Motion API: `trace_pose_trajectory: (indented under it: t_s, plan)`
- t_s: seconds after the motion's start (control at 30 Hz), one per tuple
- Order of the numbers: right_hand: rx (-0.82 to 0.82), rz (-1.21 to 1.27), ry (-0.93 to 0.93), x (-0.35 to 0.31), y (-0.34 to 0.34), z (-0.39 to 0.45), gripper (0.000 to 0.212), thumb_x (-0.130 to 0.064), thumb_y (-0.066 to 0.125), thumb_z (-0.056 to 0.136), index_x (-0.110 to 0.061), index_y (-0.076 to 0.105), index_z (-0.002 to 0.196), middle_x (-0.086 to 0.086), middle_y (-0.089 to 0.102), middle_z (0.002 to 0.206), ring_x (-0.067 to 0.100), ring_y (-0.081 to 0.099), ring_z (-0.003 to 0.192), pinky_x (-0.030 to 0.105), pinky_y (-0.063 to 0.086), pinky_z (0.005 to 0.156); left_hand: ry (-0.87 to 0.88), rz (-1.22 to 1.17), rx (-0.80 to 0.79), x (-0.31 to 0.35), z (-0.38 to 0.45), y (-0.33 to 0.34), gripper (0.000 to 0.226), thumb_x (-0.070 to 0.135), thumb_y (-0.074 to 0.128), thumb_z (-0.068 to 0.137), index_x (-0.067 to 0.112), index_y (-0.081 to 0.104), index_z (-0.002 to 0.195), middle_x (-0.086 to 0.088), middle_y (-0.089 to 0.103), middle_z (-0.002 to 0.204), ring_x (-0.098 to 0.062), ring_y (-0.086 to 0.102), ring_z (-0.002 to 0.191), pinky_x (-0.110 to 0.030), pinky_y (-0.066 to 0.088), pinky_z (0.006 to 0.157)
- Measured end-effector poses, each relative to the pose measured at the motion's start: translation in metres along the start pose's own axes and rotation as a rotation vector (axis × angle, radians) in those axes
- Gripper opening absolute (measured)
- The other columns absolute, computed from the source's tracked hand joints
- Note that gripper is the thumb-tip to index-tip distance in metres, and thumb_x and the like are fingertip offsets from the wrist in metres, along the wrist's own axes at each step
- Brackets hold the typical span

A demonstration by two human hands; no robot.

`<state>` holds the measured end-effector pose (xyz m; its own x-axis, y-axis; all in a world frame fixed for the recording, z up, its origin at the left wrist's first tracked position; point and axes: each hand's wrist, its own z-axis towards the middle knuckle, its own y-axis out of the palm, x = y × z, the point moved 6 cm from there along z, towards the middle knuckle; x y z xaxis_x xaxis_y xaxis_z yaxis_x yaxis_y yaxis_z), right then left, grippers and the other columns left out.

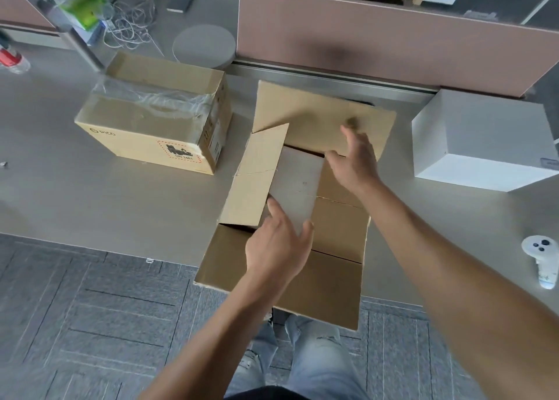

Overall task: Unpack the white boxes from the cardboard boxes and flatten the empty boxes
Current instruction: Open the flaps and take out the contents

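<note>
The open carton [290, 212] sits at the near edge of the table [90, 203], its near flap hanging out past the edge over the floor. All four flaps are spread, and through the gap a pale surface shows inside, seemingly the top of a white box [298, 185] not yet lifted out. The left hand [278, 245] reaches into the opening at the near left, fingers loosely spread, touching the box top beside the left flap; it grips nothing. The right hand [354, 161] hovers wide open over the far side of the opening, blurred, near the far flap.

Risks, as I judge them: the carton overhangs the edge, so a hard upward pull on a snug box could drag the whole carton off toward the person. The left flap leans inward over the opening and could snag the box as it rises.

One white box [481, 139] already stands on the table at far right, well apart. A second carton [157, 112] at far left is taped shut, its contents hidden. A controller [543, 260] lies near the right edge.
</note>
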<state>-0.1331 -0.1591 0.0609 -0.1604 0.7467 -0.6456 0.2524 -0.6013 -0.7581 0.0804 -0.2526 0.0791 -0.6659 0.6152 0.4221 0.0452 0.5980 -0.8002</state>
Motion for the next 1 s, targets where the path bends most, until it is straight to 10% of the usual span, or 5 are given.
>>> trace_pose_trajectory:
  t_s: [0.27,0.53,1.0]
  plan:
    - [-0.193,-0.315,0.039,0.018,0.041,0.022,0.065,-0.035,0.053,0.097,-0.017,0.035,0.157,0.007,0.029,0.165,0.029,0.024,0.151,0.042,0.019,0.124,-0.08,-0.045,0.141,-0.034,0.048,-0.037,0.086,0.055,0.044,0.1,0.009,0.007,0.163,-0.017,0.036,0.157,-0.036,0.037,0.143,-0.052,0.038,0.111]
    - [-0.094,-0.338,-0.016,0.021,0.048,0.005,0.07,-0.031,0.055,0.095,-0.016,0.031,0.159,0.011,0.019,0.169,0.026,0.011,0.156,0.043,0.003,0.127,-0.002,0.252,0.24,-0.052,0.091,-0.039,0.038,0.034,0.052,0.098,0.012,0.049,0.13,-0.008,0.043,0.135,-0.028,0.039,0.126,-0.044,0.039,0.096]
    - [-0.06,-0.351,0.342,0.044,0.037,-0.089,0.122,-0.076,0.067,0.074,-0.022,0.002,0.163,0.009,-0.008,0.171,0.036,-0.001,0.157,0.066,0.013,0.12,-0.008,0.357,0.24,-0.069,0.098,-0.015,0.063,0.032,0.049,0.096,0.01,0.033,0.153,-0.01,0.034,0.15,-0.029,0.032,0.136,-0.05,0.038,0.105]
